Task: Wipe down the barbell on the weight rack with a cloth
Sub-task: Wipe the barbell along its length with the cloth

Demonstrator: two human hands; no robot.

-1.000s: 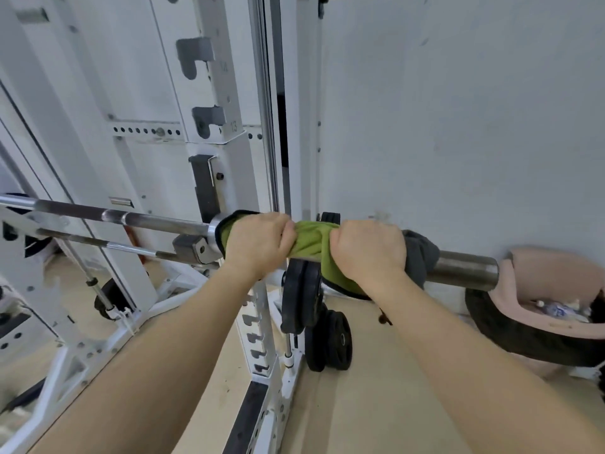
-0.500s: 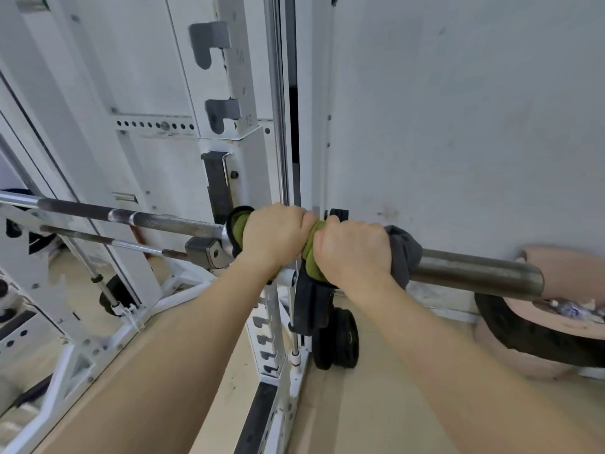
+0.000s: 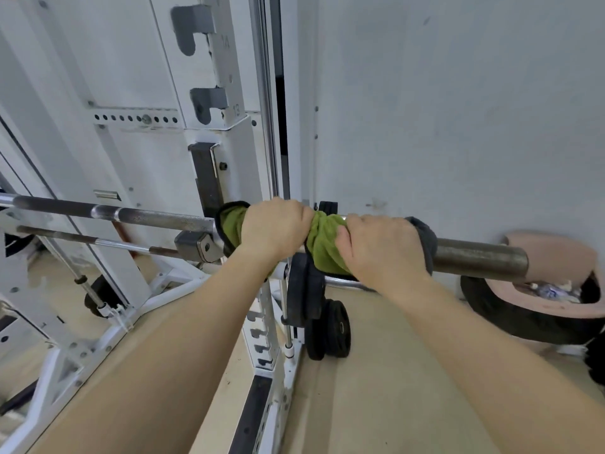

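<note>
The barbell (image 3: pixel 481 257) lies across the rack (image 3: pixel 235 152); weight plates (image 3: pixel 330 332) stand below, wall (image 3: pixel 458 109) behind.

Your hands and the cloth (image 3: pixel 322 244) hide the barbell (image 3: pixel 481 257) sleeve mid-frame; its shaft runs off the left edge, your elbows off the bottom
</note>
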